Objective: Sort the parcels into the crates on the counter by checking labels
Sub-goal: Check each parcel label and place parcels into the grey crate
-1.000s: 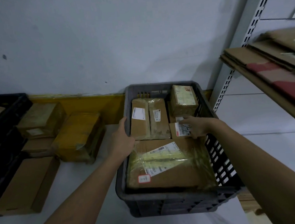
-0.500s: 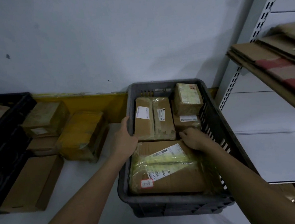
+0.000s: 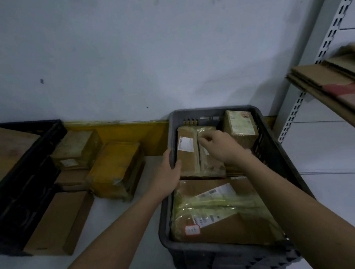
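The left hand [image 3: 169,173] grips the left wall of the grey crate [image 3: 265,146], thumb hooked inside over the rim and the fingers [image 3: 165,157] wrapped down the outside. The right hand [image 3: 220,146] reaches into the crate from the near right, its fingers [image 3: 204,139] curled and pinching the plastic wrap at the top of a tall taped parcel [image 3: 210,163] that stands in the far half of the crate. Just left of those fingers, touching the pinched parcel side by side, stands a brown parcel [image 3: 188,155] with a white label, right beside the left thumb. To the right of the right hand, against the far right corner of the crate, a small boxy parcel [image 3: 240,128] sits tilted with a printed label facing up. Nearer than both hands, under the right forearm, a large flat parcel [image 3: 218,214] wrapped in yellowish film fills the near half of the crate, with white labels and a small red-bordered sticker. The crate sits on the white bench [image 3: 122,246]. Well to the left of the left hand lie a yellow-wrapped parcel [image 3: 116,169], a smaller wrapped box [image 3: 76,149] behind it, a flat brown carton [image 3: 59,222] and a black crate [image 3: 24,182]. Far right of the fingers, flattened cardboard [image 3: 336,90] rests on a shelf.
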{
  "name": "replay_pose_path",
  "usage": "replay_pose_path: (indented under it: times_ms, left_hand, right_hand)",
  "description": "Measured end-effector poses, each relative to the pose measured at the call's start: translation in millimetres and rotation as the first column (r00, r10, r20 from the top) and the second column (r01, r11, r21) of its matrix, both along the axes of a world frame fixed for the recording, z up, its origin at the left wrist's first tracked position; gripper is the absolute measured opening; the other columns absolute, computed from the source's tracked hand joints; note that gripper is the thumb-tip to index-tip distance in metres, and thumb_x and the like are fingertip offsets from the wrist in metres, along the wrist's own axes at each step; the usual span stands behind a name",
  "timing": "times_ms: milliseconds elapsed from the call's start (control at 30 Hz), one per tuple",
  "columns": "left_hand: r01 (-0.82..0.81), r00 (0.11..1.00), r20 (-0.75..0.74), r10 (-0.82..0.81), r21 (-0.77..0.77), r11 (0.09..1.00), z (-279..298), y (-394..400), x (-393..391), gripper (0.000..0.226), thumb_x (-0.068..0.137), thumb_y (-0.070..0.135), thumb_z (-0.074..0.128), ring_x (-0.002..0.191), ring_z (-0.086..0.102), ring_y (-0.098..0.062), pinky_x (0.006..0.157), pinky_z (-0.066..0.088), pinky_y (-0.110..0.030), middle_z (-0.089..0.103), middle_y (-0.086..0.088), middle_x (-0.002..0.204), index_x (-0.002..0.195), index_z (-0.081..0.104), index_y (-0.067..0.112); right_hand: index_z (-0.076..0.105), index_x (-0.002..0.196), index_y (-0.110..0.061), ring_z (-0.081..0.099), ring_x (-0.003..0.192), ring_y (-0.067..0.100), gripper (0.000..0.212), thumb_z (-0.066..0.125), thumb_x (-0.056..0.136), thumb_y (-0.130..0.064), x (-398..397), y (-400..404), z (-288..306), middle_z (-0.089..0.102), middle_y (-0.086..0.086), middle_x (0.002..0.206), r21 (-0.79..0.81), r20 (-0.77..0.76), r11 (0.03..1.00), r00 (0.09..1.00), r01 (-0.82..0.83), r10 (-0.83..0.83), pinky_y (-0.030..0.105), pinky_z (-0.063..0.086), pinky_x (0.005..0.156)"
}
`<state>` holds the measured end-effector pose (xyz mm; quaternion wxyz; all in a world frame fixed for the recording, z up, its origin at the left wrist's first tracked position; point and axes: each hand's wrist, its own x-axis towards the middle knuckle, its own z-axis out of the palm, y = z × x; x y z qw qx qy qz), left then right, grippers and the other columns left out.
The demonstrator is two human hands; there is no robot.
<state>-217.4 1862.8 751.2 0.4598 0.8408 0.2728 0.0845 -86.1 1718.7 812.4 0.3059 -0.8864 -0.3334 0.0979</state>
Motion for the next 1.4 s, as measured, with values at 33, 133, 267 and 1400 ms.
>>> replay_pose_path:
  times_ms: [33,133,267,1400]
  left_hand:
    - [0.006,1.000,-0.026,-0.005,0.043,0.999,2.7,5.4,-1.4,0.061,0.103,0.051,0.039,0.144,0.035,-0.026,0.109,0.035,-0.039,0.026,0.000,0.163,0.158,0.016,0.035]
    - [-0.035,0.992,-0.111,0.062,0.228,0.973,11.7,37.7,-11.3,0.059,0.101,0.059,0.030,0.141,0.035,-0.031,0.111,0.036,-0.048,0.030,-0.007,0.159,0.155,0.026,0.034]
    - [-0.108,0.974,-0.147,0.170,0.354,0.929,14.0,96.1,-38.4,0.055,0.102,0.054,0.033,0.136,0.039,-0.036,0.108,0.035,-0.046,0.039,-0.013,0.152,0.150,0.038,0.027]
    - [-0.435,0.900,-0.044,0.434,-0.139,0.890,-64.9,416.4,-98.3,0.076,0.098,0.041,0.057,0.145,0.028,-0.030,0.106,0.037,-0.040,0.018,-0.006,0.162,0.158,0.017,0.018]
  right_hand:
    - [0.069,0.114,-0.017,0.066,0.086,0.024,0.038,0.044,0.103,-0.042,-6.0,12.4,4.4,0.071,0.003,0.097,-0.018,-0.003,0.999,0.999,-0.043,0.043,0.043,0.057,0.080]
    - [0.068,0.122,-0.019,0.063,0.105,0.024,0.042,0.045,0.102,-0.047,-23.8,49.2,14.2,0.069,0.004,0.117,-0.017,0.001,0.990,0.990,-0.143,0.143,0.042,0.052,0.091]
    - [0.065,0.124,-0.018,0.061,0.111,0.026,0.043,0.046,0.102,-0.048,-46.9,98.7,17.2,0.067,0.006,0.124,-0.055,0.009,0.970,0.971,-0.236,0.237,0.042,0.051,0.093]
    - [0.037,0.153,-0.017,0.061,0.101,0.015,0.050,0.045,0.106,-0.033,-128.2,448.1,-104.5,0.059,-0.006,0.119,0.135,-0.688,0.990,0.723,0.047,0.059,0.016,0.051,0.068]
